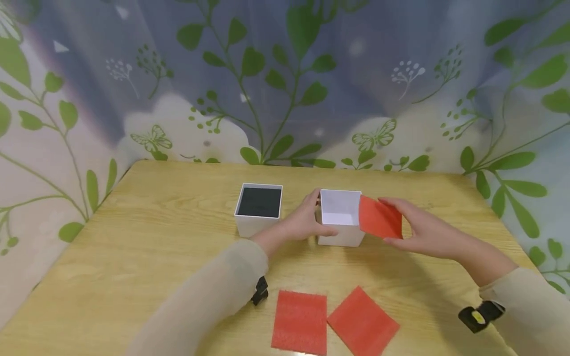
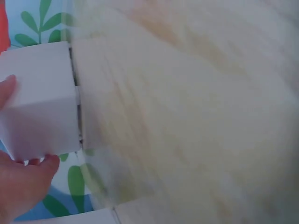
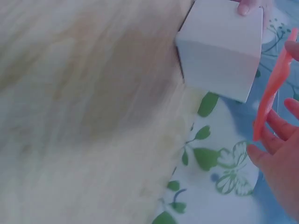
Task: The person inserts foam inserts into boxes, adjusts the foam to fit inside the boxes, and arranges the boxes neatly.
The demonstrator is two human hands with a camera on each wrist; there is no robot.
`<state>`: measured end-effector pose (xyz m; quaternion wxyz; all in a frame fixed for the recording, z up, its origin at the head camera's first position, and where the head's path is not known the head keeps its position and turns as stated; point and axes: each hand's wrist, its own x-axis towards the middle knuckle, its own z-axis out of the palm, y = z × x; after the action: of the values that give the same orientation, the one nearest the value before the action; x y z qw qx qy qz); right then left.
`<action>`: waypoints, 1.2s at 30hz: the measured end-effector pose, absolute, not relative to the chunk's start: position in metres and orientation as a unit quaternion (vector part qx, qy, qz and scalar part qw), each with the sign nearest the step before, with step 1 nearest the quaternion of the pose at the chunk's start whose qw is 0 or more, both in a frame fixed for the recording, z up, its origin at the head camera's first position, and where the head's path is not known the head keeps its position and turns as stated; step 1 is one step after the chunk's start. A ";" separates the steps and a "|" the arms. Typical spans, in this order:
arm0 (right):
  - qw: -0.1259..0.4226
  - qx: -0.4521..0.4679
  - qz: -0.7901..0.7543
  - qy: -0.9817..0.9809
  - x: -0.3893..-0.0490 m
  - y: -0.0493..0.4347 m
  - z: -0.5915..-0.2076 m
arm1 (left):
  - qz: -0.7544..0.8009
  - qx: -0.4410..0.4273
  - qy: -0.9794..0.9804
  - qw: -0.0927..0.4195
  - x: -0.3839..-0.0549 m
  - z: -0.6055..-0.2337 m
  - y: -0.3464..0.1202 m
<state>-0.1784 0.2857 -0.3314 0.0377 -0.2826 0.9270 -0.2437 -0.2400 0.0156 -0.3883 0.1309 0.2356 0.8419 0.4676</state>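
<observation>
An open white box (image 1: 342,236) stands on the wooden table, and nothing shows inside it. My left hand (image 1: 307,217) grips its left side, thumb at the front and fingers toward the back; the left wrist view shows the same box (image 2: 39,93) between thumb and fingers. Beside the box's right rim, my right hand (image 1: 423,230) holds a red square sheet (image 1: 380,217) by its edges, tilted. In the right wrist view this thin red sheet (image 3: 273,88) appears nearly edge-on, slightly bent, between thumb and fingers.
A second white box (image 1: 251,226) with a black square (image 1: 260,202) inside stands to the left. Two more red squares, one straight (image 1: 299,321) and one turned (image 1: 362,321), lie at the near side of the table (image 1: 147,277). A leaf-patterned curtain (image 1: 276,99) hangs behind.
</observation>
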 end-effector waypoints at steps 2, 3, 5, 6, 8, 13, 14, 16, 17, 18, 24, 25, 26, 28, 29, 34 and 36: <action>0.037 -0.296 -0.242 0.923 -0.185 0.276 -0.330 | 0.466 0.233 0.843 0.134 -0.238 -0.388 0.014; 0.040 -0.299 -0.242 0.922 -0.188 0.271 -0.329 | 0.466 0.233 0.843 0.134 -0.238 -0.387 0.014; 0.047 -0.303 -0.241 0.921 -0.193 0.263 -0.327 | 0.467 0.234 0.842 0.135 -0.237 -0.387 0.014; 0.050 -0.304 -0.239 0.921 -0.195 0.260 -0.326 | 0.466 0.234 0.842 0.136 -0.237 -0.387 0.014; 0.058 -0.305 -0.238 0.920 -0.201 0.254 -0.326 | 0.464 0.233 0.844 0.137 -0.238 -0.386 0.014; 0.072 -0.307 -0.237 0.919 -0.213 0.244 -0.328 | 0.451 0.239 0.848 0.143 -0.238 -0.385 0.015; 0.075 -0.308 -0.237 0.918 -0.215 0.242 -0.329 | 0.446 0.239 0.850 0.146 -0.237 -0.385 0.014; 0.083 -0.312 -0.238 0.916 -0.219 0.238 -0.331 | 0.441 0.241 0.852 0.149 -0.236 -0.385 0.013; 0.088 -0.312 -0.239 0.915 -0.221 0.236 -0.332 | 0.438 0.241 0.853 0.150 -0.237 -0.386 0.013; 0.090 -0.313 -0.236 0.915 -0.224 0.234 -0.333 | 0.438 0.242 0.853 0.150 -0.237 -0.386 0.012; 0.103 -0.314 -0.223 0.917 -0.231 0.226 -0.331 | 0.442 0.250 0.849 0.144 -0.239 -0.385 0.013; 0.107 -0.313 -0.224 0.917 -0.232 0.226 -0.330 | 0.442 0.251 0.849 0.144 -0.239 -0.385 0.013; 0.110 -0.312 -0.225 0.916 -0.232 0.226 -0.329 | 0.441 0.251 0.850 0.145 -0.239 -0.385 0.013; 0.120 -0.310 -0.232 0.914 -0.233 0.225 -0.327 | 0.439 0.249 0.851 0.147 -0.239 -0.384 0.013; 0.124 -0.309 -0.234 0.913 -0.233 0.225 -0.327 | 0.438 0.247 0.851 0.149 -0.238 -0.384 0.013; 0.143 -0.307 -0.234 0.911 -0.234 0.225 -0.324 | 0.438 0.244 0.852 0.155 -0.238 -0.384 0.012; 0.149 -0.308 -0.231 0.911 -0.235 0.226 -0.322 | 0.438 0.242 0.852 0.156 -0.238 -0.384 0.012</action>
<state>-0.2354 0.2255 -0.3221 0.1488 -0.3078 0.9109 -0.2310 -0.2384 0.0119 -0.3840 0.1557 0.2417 0.8518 0.4380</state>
